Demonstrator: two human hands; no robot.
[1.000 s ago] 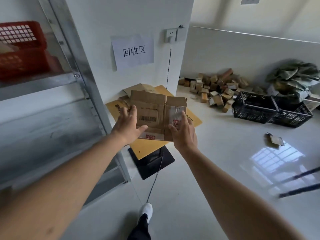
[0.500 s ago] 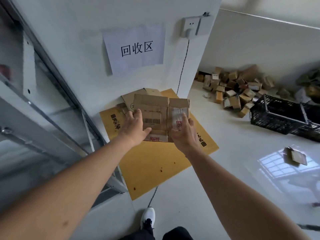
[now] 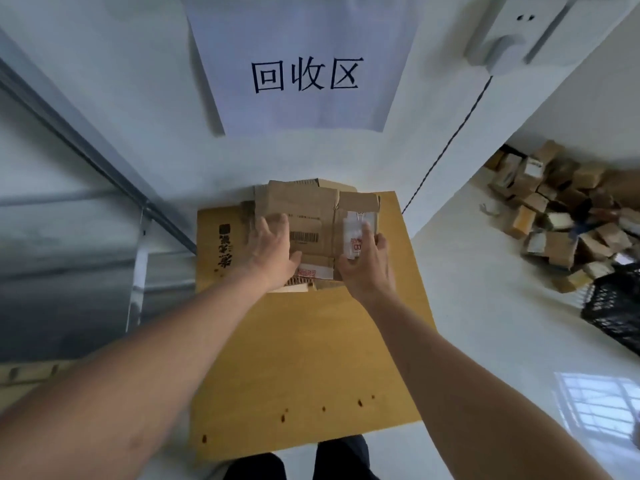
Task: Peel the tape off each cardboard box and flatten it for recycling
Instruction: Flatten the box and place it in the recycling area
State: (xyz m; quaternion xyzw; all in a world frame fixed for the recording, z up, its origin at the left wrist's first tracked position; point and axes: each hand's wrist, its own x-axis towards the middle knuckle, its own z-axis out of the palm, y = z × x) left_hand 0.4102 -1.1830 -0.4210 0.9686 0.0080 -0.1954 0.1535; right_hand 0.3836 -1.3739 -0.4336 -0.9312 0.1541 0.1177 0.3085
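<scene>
Both hands lower a flattened brown cardboard box (image 3: 311,230) onto the large yellow cardboard sheet (image 3: 311,358) lying on the floor below the white paper sign (image 3: 304,64), seemingly to stack it for recycling. The left hand (image 3: 270,251) lies flat on it with fingers spread, while the right hand (image 3: 367,265) pinches its right edge in a closed grip. Right of the sign, small unflattened cardboard boxes (image 3: 554,209) are heaped beside a black plastic crate (image 3: 616,306), whose contents are out of view
</scene>
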